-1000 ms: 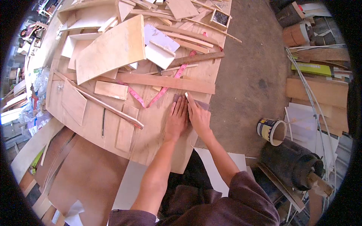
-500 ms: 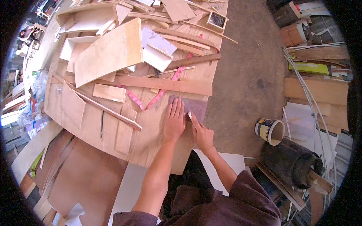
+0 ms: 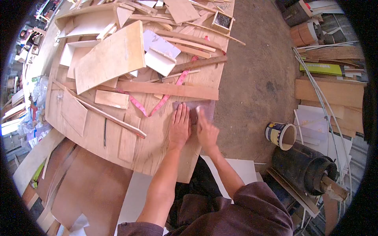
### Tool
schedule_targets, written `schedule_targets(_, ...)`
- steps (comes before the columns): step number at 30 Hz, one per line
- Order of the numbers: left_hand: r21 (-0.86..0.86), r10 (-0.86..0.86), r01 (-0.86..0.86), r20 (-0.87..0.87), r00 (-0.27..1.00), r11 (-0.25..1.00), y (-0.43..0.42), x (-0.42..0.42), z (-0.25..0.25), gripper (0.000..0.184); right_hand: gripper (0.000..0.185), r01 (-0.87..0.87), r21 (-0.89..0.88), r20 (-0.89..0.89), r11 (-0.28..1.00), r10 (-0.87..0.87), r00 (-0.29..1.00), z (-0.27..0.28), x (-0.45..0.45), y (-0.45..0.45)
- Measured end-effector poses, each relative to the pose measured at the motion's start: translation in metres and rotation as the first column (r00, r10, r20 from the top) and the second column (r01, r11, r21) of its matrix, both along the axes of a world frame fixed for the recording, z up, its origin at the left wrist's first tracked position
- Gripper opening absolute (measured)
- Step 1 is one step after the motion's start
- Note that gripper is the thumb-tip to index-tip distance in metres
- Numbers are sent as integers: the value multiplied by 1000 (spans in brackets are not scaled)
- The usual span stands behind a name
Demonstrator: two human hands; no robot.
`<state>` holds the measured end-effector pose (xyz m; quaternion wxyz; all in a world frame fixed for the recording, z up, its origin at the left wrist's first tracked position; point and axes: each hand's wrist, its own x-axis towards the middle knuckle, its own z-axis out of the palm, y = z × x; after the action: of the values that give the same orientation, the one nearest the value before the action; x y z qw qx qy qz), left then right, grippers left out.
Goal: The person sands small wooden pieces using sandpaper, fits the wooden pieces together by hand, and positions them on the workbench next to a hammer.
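My left hand (image 3: 180,125) lies flat with its fingers stretched out, pressing on a dark purplish-brown sheet (image 3: 207,109) near the table's right edge. Beside it, my right hand (image 3: 207,131) is closed around a small whitish piece (image 3: 198,108), whose tip shows past the index finger, over the same sheet. Its exact kind is too small to make out. Just beyond the fingers, a pink measuring tape (image 3: 160,105) loops across the wooden tabletop (image 3: 151,143). A long wooden strip (image 3: 169,89) crosses the table above both hands.
Wooden boards and offcuts pile up at the far side, with a large plywood panel (image 3: 112,55) on top. A small box of dark bits (image 3: 222,21) sits at the far right corner. On the floor to the right are a bucket (image 3: 280,135) and a black cylinder (image 3: 305,169).
My right hand has shifted slightly up and left over the sheet, with the whitish piece still in its fingers. My left hand stays flat on the sheet. The view has shifted slightly.
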<state>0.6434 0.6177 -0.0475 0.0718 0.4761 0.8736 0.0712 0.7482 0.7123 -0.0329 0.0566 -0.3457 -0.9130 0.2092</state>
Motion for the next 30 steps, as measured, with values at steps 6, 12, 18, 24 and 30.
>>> schedule_targets(6, -33, -13, 12, -44, 999, 999, -2, 1, -1, 58, 50, 102, -25, -76, 994, -104, 992, -3, -8, 22)
schedule_targets(12, 2, -10, 10, 72, 997, 1000, -2, -1, 9, 60, 52, 118, -24, 1, 993, -118, 993, 7, -10, 22)
schedule_targets(18, -18, -33, 34, 17, 999, 999, -1, -1, 0, 58, 51, -130, -31, -21, 991, 130, 991, 4, -10, 18)
schedule_targets(24, 86, 9, -14, 63, 998, 996, -4, -2, -3, 59, 50, -181, -38, 62, 983, 183, 981, 5, -11, 5)
schedule_targets(30, 160, 71, -111, 237, 969, 981, -10, -5, -3, 64, 50, -35, 31, -35, 999, 36, 999, 2, -24, -7)
